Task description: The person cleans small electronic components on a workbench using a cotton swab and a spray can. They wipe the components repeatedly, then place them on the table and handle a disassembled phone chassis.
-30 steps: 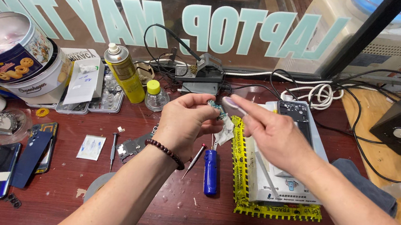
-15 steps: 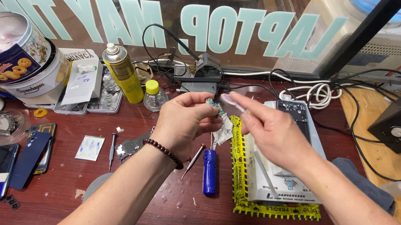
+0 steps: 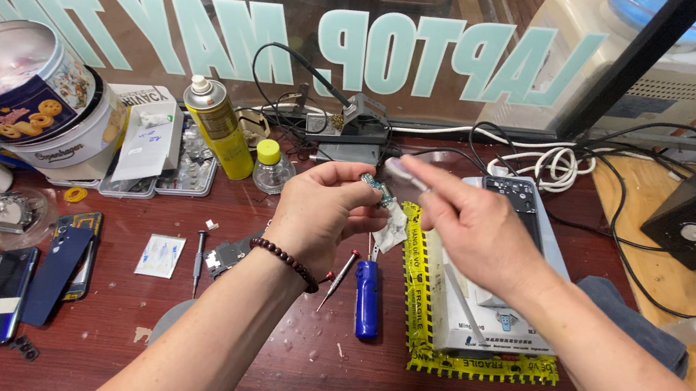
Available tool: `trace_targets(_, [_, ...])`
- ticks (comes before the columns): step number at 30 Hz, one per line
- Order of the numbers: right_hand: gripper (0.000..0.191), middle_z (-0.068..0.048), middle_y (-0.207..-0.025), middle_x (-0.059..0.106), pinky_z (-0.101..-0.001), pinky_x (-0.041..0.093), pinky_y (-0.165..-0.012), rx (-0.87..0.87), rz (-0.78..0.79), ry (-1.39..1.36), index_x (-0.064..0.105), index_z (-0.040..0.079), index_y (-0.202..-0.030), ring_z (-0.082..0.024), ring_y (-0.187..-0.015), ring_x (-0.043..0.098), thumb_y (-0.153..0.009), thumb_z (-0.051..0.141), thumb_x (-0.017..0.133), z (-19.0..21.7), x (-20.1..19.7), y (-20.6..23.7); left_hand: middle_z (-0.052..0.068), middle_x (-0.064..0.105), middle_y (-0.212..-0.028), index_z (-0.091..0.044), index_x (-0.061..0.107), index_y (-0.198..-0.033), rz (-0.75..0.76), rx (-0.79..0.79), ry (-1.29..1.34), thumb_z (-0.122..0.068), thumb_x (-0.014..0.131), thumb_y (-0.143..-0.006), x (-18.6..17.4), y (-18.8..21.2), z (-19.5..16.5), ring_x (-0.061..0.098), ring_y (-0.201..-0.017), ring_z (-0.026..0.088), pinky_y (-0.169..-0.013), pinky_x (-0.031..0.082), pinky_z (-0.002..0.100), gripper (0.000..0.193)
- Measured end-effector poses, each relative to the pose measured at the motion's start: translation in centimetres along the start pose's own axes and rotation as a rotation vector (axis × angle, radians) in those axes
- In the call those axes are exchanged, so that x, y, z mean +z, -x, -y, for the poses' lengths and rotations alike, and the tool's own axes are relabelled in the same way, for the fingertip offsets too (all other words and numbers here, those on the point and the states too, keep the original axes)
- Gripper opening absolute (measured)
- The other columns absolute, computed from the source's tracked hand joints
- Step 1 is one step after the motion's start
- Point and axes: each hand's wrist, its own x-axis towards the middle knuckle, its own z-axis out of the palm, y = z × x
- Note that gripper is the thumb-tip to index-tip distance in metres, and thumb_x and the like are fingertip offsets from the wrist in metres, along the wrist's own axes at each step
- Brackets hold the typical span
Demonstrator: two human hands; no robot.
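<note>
While left hand (image 3: 324, 210) pinches small circuit board (image 3: 377, 188), I see right hand (image 3: 471, 227) gripping blurred tool (image 3: 403, 172) just beside board.

Two hands (image 3: 324, 210), two screwdrivers (image 3: 366, 298), one spray can (image 3: 218, 126), two phones (image 3: 0, 297), one small bottle (image 3: 268, 166)

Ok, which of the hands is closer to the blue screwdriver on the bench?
Left. The left hand hovers just above and left of the blue screwdriver, pinching a small circuit board. The right hand is farther up and right.
</note>
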Motion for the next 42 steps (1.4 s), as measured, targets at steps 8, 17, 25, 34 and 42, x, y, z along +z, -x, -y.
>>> trace_targets(8, [0.051, 0.000, -0.076, 0.069, -0.0246, 0.055, -0.070, -0.089, 0.019, -0.093, 0.055, 0.027, -0.149, -0.009, -0.072, 0.065, -0.100, 0.014, 0.054, -0.4, 0.3, -0.1, 0.008, 0.071, -0.089, -0.001, 0.067, -0.106, 0.004, -0.005, -0.007, 0.004, 0.071, -0.081, -0.5, 0.2, -0.4, 0.072, -0.071, 0.020, -0.066, 0.063, 0.034, 0.027])
trace_targets(17, [0.049, 0.002, -0.078, 0.065, -0.0224, 0.053, -0.062, -0.009, 0.051, -0.187, 0.054, 0.030, -0.149, -0.003, -0.065, 0.056, -0.101, 0.019, 0.054, -0.6, 0.4, 0.1, 0.009, 0.070, -0.090, -0.001, 0.066, -0.106, 0.022, -0.006, -0.010, 0.006, 0.071, -0.081, -0.2, 0.1, -0.7, 0.071, -0.071, 0.021, -0.067, 0.064, 0.034, 0.027])
trace_targets(25, [0.051, 0.002, -0.079, 0.064, -0.0218, 0.047, -0.054, 0.080, 0.111, -0.405, 0.052, 0.029, -0.151, -0.005, -0.060, 0.052, -0.101, 0.017, 0.051, -1.3, -0.2, -0.2, 0.009, 0.070, -0.089, 0.000, 0.065, -0.109, 0.052, -0.018, 0.019, 0.004, 0.071, -0.082, -0.3, -0.4, -0.5, 0.071, -0.071, 0.021, -0.066, 0.064, 0.034, 0.028])
trace_targets(34, [0.051, 0.002, -0.076, 0.064, -0.0213, 0.049, -0.058, -0.012, 0.120, -0.300, 0.054, 0.027, -0.151, -0.005, -0.062, 0.052, -0.101, 0.017, 0.051, -1.2, -0.3, 0.0, 0.008, 0.070, -0.088, 0.000, 0.066, -0.107, 0.122, -0.062, -0.043, 0.002, 0.072, -0.083, -0.9, -0.9, 0.0, 0.071, -0.071, 0.019, -0.067, 0.064, 0.033, 0.025])
trace_targets(42, [0.051, 0.001, -0.079, 0.064, -0.0211, 0.051, -0.059, 0.028, 0.104, -0.336, 0.052, 0.025, -0.151, -0.005, -0.062, 0.054, -0.100, 0.018, 0.052, -1.1, -0.1, 0.5, 0.009, 0.071, -0.088, -0.002, 0.067, -0.107, 0.132, -0.069, -0.210, 0.002, 0.072, -0.082, -1.0, -1.4, -0.4, 0.070, -0.069, 0.019, -0.065, 0.062, 0.034, 0.026])
